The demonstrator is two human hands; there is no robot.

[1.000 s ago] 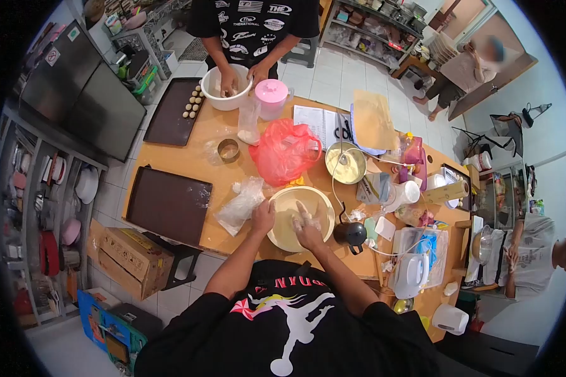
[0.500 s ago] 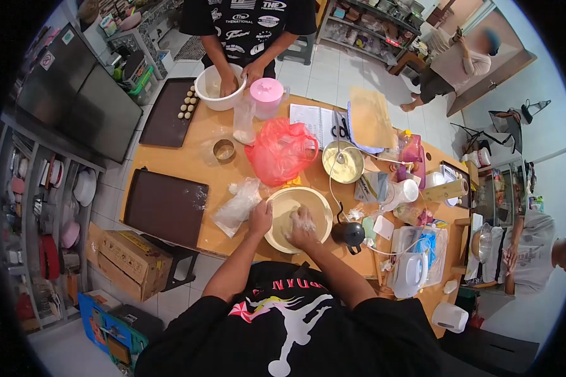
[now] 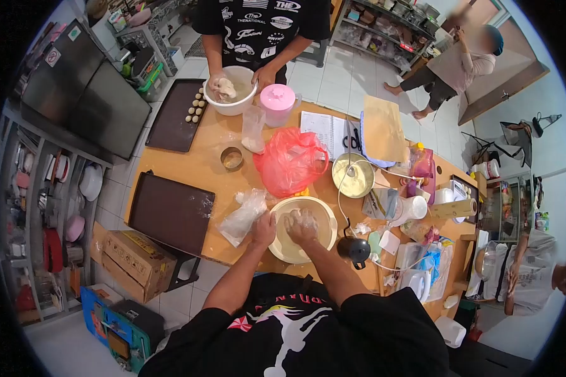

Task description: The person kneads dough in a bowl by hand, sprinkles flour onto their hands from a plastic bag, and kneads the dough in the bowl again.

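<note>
A cream mixing bowl point(image 3: 326, 234) stands at the near edge of the table in front of me. My left hand point(image 3: 264, 230) grips its left rim, thumb and fingers closed on it. Inside, my right hand point(image 3: 302, 226) lies palm down with fingers stretched forward and apart, coated in whitish flour or dough. What is under that palm is hidden. Just left of the bowl rests a clear plastic bag point(image 3: 242, 217) with white contents. A red plastic bag point(image 3: 289, 162) sits beyond the bowl's far rim.
Across the table a co-worker handles dough point(image 3: 224, 90) in a white bowl point(image 3: 231, 109). Two dark trays, one point(image 3: 170, 204) nearer, lie at left, the farther with dough balls point(image 3: 195, 112). A metal bowl point(image 3: 353, 176), black pitcher point(image 3: 353, 250) and a cable crowd the right.
The fingers of my right hand have straightened and spread in the bowl; my left hand stays on the rim. The co-worker's hand has raised dough into sight. The whole view has shifted slightly.
</note>
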